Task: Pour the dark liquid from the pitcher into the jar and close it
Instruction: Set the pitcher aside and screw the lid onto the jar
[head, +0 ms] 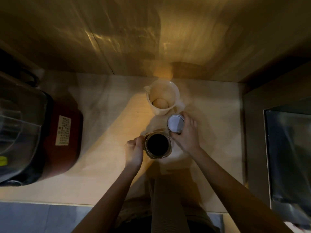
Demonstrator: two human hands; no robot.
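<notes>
A clear glass jar (pixel 157 145) stands open on the pale counter (pixel 101 165), filled with dark liquid nearly to its mouth. My left hand (pixel 134 150) is closed against the jar's left side, on what looks like a handle. Just right of and behind the jar, my right hand (pixel 186 134) holds a round lid (pixel 175 123) with a white face and a dark rim, between thumb and fingers, beside the jar's mouth and not over it. Behind them stands a white pitcher (pixel 175 94), spout to the left. Its pale bottom shows and I see no dark liquid inside.
A red and black cooker (pixel 64 132) with a label fills the counter's left side. A steel sink (pixel 289 157) lies at the right. A wooden wall (pixel 134 39) rises right behind the pitcher. The counter's front edge (pixel 50 202) runs below my forearms.
</notes>
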